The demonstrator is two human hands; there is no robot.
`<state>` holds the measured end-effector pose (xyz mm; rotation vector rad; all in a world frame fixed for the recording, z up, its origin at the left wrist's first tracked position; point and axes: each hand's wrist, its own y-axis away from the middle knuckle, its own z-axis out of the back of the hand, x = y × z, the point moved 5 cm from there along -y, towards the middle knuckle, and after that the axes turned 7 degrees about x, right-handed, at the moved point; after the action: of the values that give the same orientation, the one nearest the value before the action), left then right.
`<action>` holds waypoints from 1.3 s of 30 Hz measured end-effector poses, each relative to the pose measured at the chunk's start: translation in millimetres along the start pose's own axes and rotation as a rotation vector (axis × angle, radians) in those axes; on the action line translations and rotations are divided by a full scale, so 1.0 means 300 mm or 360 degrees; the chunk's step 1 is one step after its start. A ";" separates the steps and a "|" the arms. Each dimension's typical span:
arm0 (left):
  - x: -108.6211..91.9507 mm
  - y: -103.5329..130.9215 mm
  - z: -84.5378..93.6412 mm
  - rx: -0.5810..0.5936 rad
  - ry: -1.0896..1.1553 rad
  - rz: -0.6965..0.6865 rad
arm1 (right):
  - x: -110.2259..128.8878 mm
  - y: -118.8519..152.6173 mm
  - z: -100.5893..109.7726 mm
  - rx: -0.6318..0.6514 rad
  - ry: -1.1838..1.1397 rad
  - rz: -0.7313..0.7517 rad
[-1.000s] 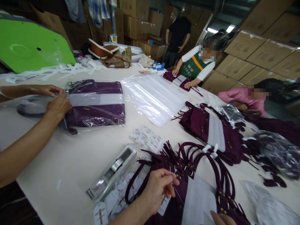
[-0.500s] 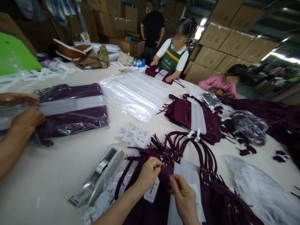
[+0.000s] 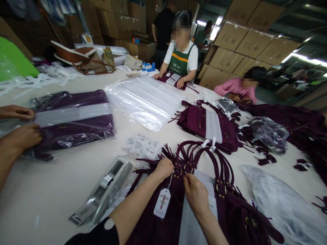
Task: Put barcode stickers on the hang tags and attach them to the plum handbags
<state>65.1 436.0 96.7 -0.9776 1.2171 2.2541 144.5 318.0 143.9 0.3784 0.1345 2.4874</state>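
A pile of dark purple handbags (image 3: 224,204) lies in front of me on the white table (image 3: 51,183), handles fanned upward. My left hand (image 3: 165,168) pinches the string of a white hang tag (image 3: 161,203) at a handle buckle (image 3: 187,168). My right hand (image 3: 195,190) grips the same string beside the buckle, over the white paper band on the top bag.
A co-worker's hands (image 3: 22,136) at left press a bagged purple handbag (image 3: 74,122). Clear plastic bags (image 3: 145,100) lie mid-table, loose tags (image 3: 141,146) and a plastic tray (image 3: 102,194) near me. Other people work at the far side; cardboard boxes (image 3: 245,41) stand behind.
My view has swung right. My right hand came into view and met the left at the buckle. The hang tag now dangles below my left hand.
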 end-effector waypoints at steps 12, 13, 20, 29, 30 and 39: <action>-0.022 0.011 0.021 0.0062 -0.0027 -0.0172 | 0.044 -0.068 -0.045 0.0039 -0.0107 0.0049; -0.027 0.007 0.022 0.0062 -0.0088 -0.0209 | 0.052 -0.076 -0.050 0.0048 -0.0113 0.0056; -0.051 0.032 0.041 -0.0050 -0.0577 -0.0333 | 0.067 -0.065 -0.017 0.0096 0.0067 0.0125; -0.050 0.139 0.116 -0.0197 -0.0718 -0.0509 | 0.029 0.004 0.084 0.0122 0.0435 0.0507; -0.052 0.146 0.120 -0.0200 -0.0684 -0.0522 | 0.019 0.008 0.080 0.0177 0.0369 0.0469; -0.065 0.118 0.013 0.0068 0.0092 -0.0534 | -0.019 0.069 0.059 0.0340 -0.0618 0.0188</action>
<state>54.7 419.7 132.4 -1.1426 1.0312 1.9439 142.6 298.2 163.0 0.9743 0.2235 2.4670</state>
